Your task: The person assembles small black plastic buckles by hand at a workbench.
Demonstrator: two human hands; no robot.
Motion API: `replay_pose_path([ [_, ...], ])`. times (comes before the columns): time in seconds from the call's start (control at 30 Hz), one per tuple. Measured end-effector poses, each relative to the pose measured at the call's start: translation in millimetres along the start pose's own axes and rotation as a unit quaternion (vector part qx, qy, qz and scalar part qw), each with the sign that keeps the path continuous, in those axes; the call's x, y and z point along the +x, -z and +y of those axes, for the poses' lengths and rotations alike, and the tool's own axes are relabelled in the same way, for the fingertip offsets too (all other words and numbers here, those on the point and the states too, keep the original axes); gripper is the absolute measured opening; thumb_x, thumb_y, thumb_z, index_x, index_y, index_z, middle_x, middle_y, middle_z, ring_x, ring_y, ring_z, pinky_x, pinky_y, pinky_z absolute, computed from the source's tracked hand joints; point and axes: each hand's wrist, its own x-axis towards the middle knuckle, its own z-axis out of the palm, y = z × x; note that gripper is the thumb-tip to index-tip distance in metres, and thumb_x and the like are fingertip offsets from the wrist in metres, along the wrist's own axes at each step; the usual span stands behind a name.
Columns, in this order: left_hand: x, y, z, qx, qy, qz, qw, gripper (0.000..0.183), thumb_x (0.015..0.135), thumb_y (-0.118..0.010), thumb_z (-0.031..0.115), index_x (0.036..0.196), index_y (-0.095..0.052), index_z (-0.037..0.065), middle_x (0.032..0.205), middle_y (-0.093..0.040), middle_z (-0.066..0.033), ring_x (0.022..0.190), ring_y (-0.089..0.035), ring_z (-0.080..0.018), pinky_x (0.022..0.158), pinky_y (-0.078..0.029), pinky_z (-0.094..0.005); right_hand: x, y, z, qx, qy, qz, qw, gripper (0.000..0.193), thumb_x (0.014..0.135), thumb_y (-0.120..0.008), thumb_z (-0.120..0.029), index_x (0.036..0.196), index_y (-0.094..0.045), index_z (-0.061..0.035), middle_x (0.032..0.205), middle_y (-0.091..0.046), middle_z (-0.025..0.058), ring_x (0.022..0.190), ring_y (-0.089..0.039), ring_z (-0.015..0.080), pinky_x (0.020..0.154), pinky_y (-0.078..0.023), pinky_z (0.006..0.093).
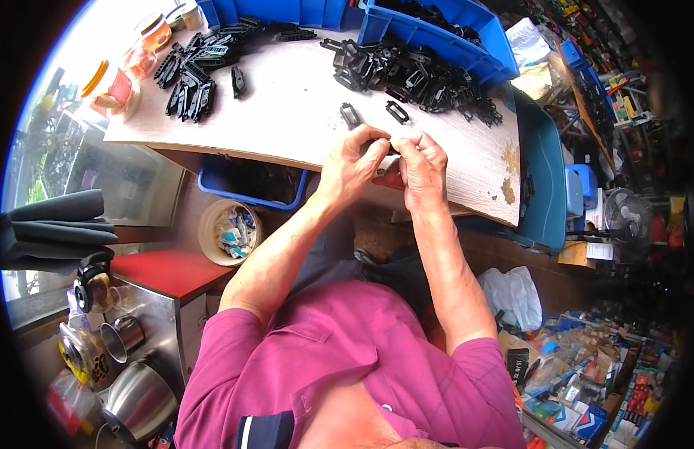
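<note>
My left hand (350, 170) and my right hand (423, 172) meet over the near edge of the pale wooden table (287, 97). Thumbs and fingers of both pinch a small black plastic part (393, 149), mostly hidden by the fingertips. Just beyond them lie two loose pieces, a black rectangular plastic frame (397, 112) and a greyer-looking plastic frame (350, 115). A large heap of black plastic frames (436, 84) spreads at the back right. At the back left is a pile of slim black plastic parts (193, 78), with a single black part (237, 81) beside it.
A blue crate (444, 46) with black parts stands behind the right heap. Jars (111, 90) line the table's left end. Below the table are a blue bin (249, 196) and a round waste bucket (212, 238). A teal tub (545, 172) adjoins the right edge.
</note>
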Motion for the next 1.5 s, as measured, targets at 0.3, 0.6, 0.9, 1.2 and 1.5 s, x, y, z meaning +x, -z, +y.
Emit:
replay_pose_path([
  [0.3, 0.8, 7.6, -9.1, -0.034, -0.029, -0.016, 0.999, 0.027, 0.089, -0.066, 0.019, 0.108, -0.063, 0.0, 0.096, -0.068, -0.0131, 0.083, -0.066, -0.0183, 0.075, -0.052, -0.0317, 6.2, -2.6, -3.0, -0.022, 0.001, -0.009, 1.0, 0.007, 0.084, -0.065, -0.007, 0.079, -0.061, -0.0049, 0.071, -0.061, 0.0021, 0.051, -0.052, 0.0074, 0.047, -0.043, 0.0228],
  [0.6, -3.5, 7.2, -5.9, -0.087, 0.019, 0.023, 0.996, 0.022, 0.091, -0.065, 0.017, 0.105, -0.064, 0.001, 0.077, -0.064, -0.0049, 0.069, -0.059, -0.0092, 0.061, -0.049, -0.0256, 5.9, -10.6, -6.2, -0.068, -0.023, -0.016, 0.997, 0.012, 0.09, -0.063, -0.011, 0.078, -0.061, -0.0074, 0.059, -0.052, -0.0047, 0.042, -0.036, 0.0022, 0.04, -0.03, 0.0193],
  [0.9, -4.5, 11.7, -2.9, -0.217, 0.075, 0.068, 0.971, 0.017, 0.092, -0.066, 0.017, 0.105, -0.065, 0.006, 0.072, -0.061, 0.0004, 0.056, -0.053, -0.0042, 0.05, -0.045, -0.0201, 19.0, 1.8, -9.1, -0.073, -0.085, 0.071, 0.991, 0.024, 0.084, -0.07, -0.022, 0.091, -0.054, -0.0051, 0.047, -0.043, 0.0001, 0.037, -0.048, 0.0137, 0.042, -0.056, 0.0368],
  [1.2, 0.0, 23.4, -1.6, -0.275, 0.084, 0.036, 0.957, 0.032, 0.087, -0.073, 0.014, 0.115, -0.059, 0.004, 0.077, -0.062, -0.003, 0.06, -0.059, -0.0081, 0.057, -0.053, -0.0224, 64.5, -2.0, -13.8, -0.283, -0.126, 0.122, 0.943, 0.05, 0.074, -0.076, -0.014, 0.116, -0.054, -0.0011, 0.088, -0.065, 0.0149, 0.046, -0.057, 0.018, 0.04, -0.054, 0.0356],
  [1.5, 0.9, 23.5, -4.7, -0.295, 0.068, 0.046, 0.952, 0.037, 0.088, -0.072, 0.014, 0.121, -0.057, 0.005, 0.079, -0.063, -0.0033, 0.06, -0.06, -0.0089, 0.059, -0.053, -0.0227, 64.3, 7.7, -14.2, -0.31, -0.106, 0.045, 0.944, 0.026, 0.081, -0.071, -0.02, 0.095, -0.058, -0.0021, 0.062, -0.057, 0.0057, 0.041, -0.054, 0.0136, 0.036, -0.048, 0.0299],
])
